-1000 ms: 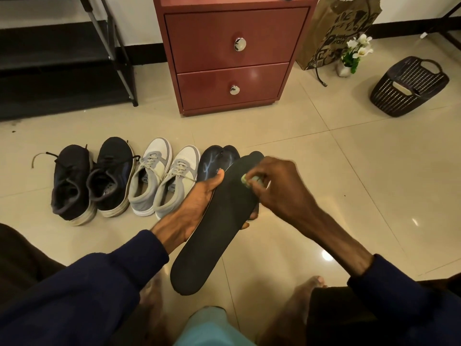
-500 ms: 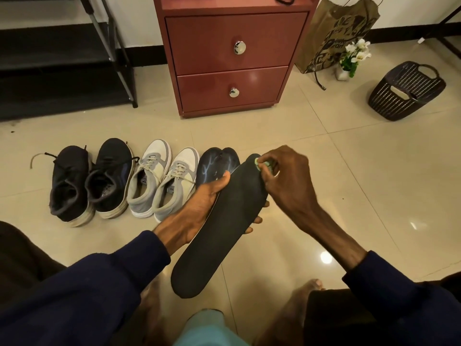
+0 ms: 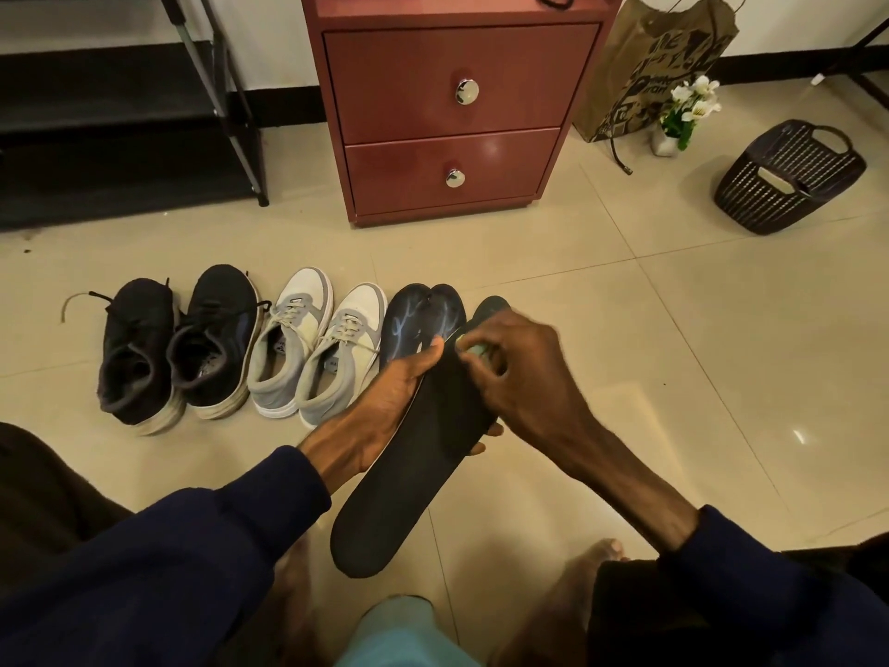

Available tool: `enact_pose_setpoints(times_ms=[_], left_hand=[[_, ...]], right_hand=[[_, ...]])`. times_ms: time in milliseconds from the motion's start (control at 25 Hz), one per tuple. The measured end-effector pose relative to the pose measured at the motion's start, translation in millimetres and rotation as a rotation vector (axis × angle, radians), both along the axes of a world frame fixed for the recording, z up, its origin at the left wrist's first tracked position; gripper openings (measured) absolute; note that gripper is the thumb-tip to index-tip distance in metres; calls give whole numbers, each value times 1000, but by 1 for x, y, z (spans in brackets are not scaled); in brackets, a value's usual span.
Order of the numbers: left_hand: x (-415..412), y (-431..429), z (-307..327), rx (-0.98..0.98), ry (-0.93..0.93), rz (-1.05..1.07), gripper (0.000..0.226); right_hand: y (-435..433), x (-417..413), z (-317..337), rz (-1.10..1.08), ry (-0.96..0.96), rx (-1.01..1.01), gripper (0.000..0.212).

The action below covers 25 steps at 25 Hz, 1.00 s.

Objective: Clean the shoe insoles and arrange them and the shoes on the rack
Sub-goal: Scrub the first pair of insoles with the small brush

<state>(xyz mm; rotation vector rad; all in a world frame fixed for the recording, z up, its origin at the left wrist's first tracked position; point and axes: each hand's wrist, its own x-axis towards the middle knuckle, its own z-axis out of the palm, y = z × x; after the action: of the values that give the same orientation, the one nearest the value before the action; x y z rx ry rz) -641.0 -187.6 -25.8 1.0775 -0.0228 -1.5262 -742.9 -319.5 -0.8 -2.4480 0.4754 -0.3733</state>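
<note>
You look down on a home's cream-tiled floor [image 3: 673, 329]: red two-drawer cabinet [image 3: 452, 117] at 12 o'clock, black shoe rack [image 3: 120, 113] at 10, paper bag [image 3: 649, 65], potted flowers [image 3: 688, 113] and plastic basket [image 3: 789, 178] toward 2.

Matt black insole [image 3: 413, 479]; glossy floor tiles [image 3: 673, 377]; glossy wooden drawers [image 3: 457, 117].

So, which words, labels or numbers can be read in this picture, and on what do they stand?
Paper bag: bold black lettering, too creased and cut off to read.
Black shoes and grey shoes: small prints inside, too blurred to read.
No other text shows.
</note>
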Motion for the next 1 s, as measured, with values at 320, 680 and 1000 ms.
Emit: enact_pose_setpoints(times_ms=[320,680,1000], left_hand=[[2,0,7,-13,-28,7,69],[3,0,6,-47,22,4,72],[2,0,9,-63,4,16,73]], right_hand=[[-30,-6,-1,-186,-15,-96,13],[-36,-7,3,-187,-4,-94,14],[-36,-7,6,-143,74,-85,12]])
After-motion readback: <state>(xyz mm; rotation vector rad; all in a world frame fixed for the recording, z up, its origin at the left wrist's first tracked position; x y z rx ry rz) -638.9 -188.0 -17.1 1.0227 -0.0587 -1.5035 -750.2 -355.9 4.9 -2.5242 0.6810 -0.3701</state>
